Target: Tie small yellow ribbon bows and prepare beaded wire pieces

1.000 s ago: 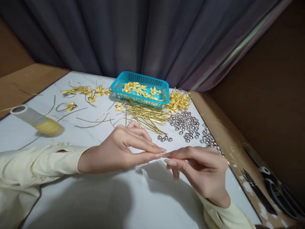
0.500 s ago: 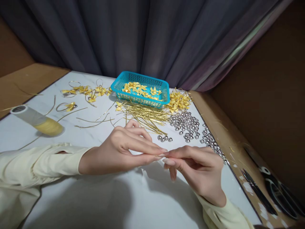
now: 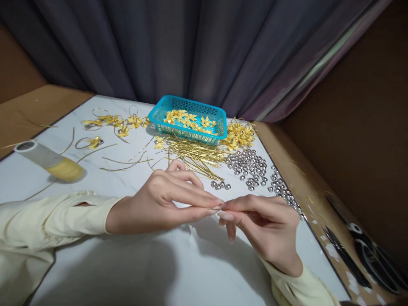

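Fingertips of your left hand (image 3: 162, 199) and right hand (image 3: 267, 231) are pressed together tip to tip over the white table (image 3: 134, 272), pinching something too small to make out. Just behind them sit 3 loose silver beads (image 3: 219, 185), then the gold wire bundle (image 3: 194, 155), the bigger bead pile (image 3: 248, 165) and the blue basket (image 3: 188, 118).

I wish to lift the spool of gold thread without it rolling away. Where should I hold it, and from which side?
Grip the spool of gold thread across its clear middle barrel, coming from above. It lies on its side on the table, so it would likely roll if pushed from the side; the wound gold end looks softer.
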`<state>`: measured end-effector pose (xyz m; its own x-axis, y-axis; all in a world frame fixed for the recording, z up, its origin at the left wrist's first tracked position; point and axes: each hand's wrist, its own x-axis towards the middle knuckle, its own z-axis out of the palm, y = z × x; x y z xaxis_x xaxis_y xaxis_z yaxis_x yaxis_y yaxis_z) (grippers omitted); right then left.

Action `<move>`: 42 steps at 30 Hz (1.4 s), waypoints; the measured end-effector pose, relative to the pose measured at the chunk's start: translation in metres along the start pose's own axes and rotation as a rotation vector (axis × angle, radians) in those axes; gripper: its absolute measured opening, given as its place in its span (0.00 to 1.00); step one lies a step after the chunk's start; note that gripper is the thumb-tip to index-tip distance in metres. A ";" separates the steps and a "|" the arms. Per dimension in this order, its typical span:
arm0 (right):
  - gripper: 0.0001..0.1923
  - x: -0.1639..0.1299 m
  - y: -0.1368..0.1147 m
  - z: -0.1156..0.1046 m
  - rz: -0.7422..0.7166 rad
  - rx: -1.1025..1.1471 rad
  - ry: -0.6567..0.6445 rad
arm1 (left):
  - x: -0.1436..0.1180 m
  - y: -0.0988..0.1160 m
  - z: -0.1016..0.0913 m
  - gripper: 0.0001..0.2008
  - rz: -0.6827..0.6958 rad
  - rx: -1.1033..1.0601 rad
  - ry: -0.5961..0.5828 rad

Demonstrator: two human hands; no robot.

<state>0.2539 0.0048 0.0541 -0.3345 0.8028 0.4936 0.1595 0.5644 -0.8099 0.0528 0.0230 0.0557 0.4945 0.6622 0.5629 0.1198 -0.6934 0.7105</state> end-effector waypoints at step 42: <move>0.05 -0.004 -0.001 0.007 0.123 0.143 -0.048 | 0.015 -0.012 -0.005 0.03 -1.033 -1.156 -0.505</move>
<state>0.2481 -0.0001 0.0506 -0.3653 0.8520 0.3751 0.0696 0.4268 -0.9017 0.0545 0.0425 0.0573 0.8620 0.3676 -0.3490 0.0027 0.6853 0.7283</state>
